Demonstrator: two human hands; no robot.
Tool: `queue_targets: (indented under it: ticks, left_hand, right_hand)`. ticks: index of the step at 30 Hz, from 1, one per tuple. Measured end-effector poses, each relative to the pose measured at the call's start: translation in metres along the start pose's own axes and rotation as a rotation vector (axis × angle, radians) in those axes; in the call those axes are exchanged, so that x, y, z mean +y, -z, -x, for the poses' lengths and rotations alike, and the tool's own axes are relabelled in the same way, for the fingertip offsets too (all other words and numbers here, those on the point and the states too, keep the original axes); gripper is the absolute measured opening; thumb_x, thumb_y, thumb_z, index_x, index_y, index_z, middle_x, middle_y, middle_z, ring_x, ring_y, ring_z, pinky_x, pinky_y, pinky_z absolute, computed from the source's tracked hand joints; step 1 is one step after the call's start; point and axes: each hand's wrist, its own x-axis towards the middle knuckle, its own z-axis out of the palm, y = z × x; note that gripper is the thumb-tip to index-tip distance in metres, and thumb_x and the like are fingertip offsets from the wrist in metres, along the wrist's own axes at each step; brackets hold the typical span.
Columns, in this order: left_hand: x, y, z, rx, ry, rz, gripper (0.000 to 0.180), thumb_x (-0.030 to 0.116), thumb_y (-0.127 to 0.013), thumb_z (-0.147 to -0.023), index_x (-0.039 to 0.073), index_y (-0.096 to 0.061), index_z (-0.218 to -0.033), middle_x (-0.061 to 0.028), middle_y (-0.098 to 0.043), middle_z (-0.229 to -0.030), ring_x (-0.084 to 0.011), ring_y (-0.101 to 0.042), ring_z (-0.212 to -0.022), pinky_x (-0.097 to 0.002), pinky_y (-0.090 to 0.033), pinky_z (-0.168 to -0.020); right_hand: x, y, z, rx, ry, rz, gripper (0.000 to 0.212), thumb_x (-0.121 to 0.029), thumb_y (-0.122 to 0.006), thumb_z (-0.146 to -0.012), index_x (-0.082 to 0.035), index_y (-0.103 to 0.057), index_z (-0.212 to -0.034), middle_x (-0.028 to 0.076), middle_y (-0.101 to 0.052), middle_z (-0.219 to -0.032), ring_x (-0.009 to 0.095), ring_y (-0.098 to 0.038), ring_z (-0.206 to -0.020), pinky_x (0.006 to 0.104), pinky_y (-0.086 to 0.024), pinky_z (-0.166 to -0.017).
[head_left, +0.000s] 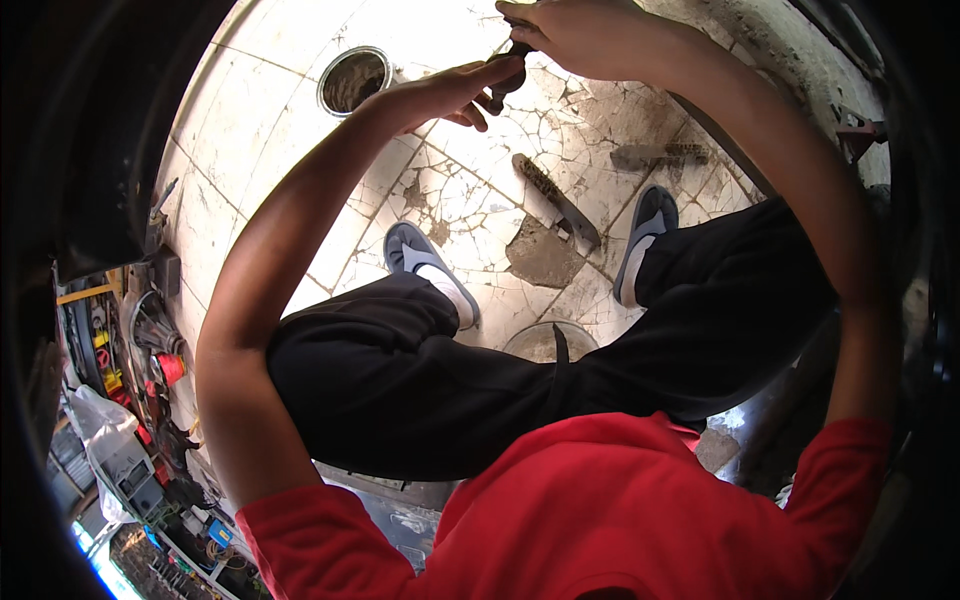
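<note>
Both arms reach out to the top of the view. My left hand (450, 92) is closed on a dark, knobbly metal-looking part (511, 82), thumb along its upper side and fingers curled beneath. My right hand (572, 36) pinches the far end of the same part, which lies partly hidden by the fingers; its exact kind cannot be made out. On the tiles below lies a wire brush (556, 200) with a long handle. A second brush-like tool (660, 156) rests farther right. Left of my left hand stands a round open can (324, 88), its inside dirty.
The tiled floor (300, 150) is cracked, with a bare broken patch (543, 254) between my sandalled feet. Parts, tools and a white plastic bag (103, 420) crowd the left side. A round vessel (530, 341) sits between my knees. A reddish stand (862, 135) is at far right.
</note>
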Motion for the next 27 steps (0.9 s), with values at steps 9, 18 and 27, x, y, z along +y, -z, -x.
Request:
queue_targets:
  ticks: [9, 18, 27]
  left_hand:
    - [0.004, -0.001, 0.002, 0.025, 0.05, -0.047, 0.102, 0.083, -0.033, -0.086, -0.003, -0.043, -0.14, -0.0217, -0.06, -0.121, -0.0206, -0.066, -0.086, -0.0406, -0.049, -0.094]
    - [0.005, 0.0, 0.002, 0.04, 0.096, -0.072, 0.102, 0.084, -0.029, -0.085, -0.003, -0.051, -0.133, -0.0216, -0.066, -0.117, -0.0207, -0.068, -0.083, -0.0423, -0.051, -0.093]
    - [0.004, 0.002, -0.003, 0.019, 0.106, -0.092, 0.097, 0.08, -0.026, -0.089, -0.001, -0.048, -0.137, -0.0223, -0.063, -0.121, -0.0213, -0.068, -0.084, -0.045, -0.048, -0.1]
  right_hand:
    - [0.0, -0.003, -0.004, 0.054, -0.012, -0.038, 0.014, -0.02, -0.06, -0.075, -0.008, -0.066, -0.078, 0.013, -0.067, -0.07, 0.028, -0.064, -0.061, 0.0423, -0.05, -0.059]
    - [0.005, -0.01, -0.017, 0.048, -0.038, -0.12, 0.019, -0.024, -0.056, -0.082, -0.009, -0.062, -0.092, 0.013, -0.068, -0.073, 0.028, -0.065, -0.064, 0.0421, -0.051, -0.064]
    - [0.01, -0.011, -0.026, 0.042, -0.079, -0.185, 0.025, -0.027, -0.051, -0.088, -0.01, -0.058, -0.105, 0.014, -0.069, -0.076, 0.027, -0.066, -0.067, 0.042, -0.051, -0.068]
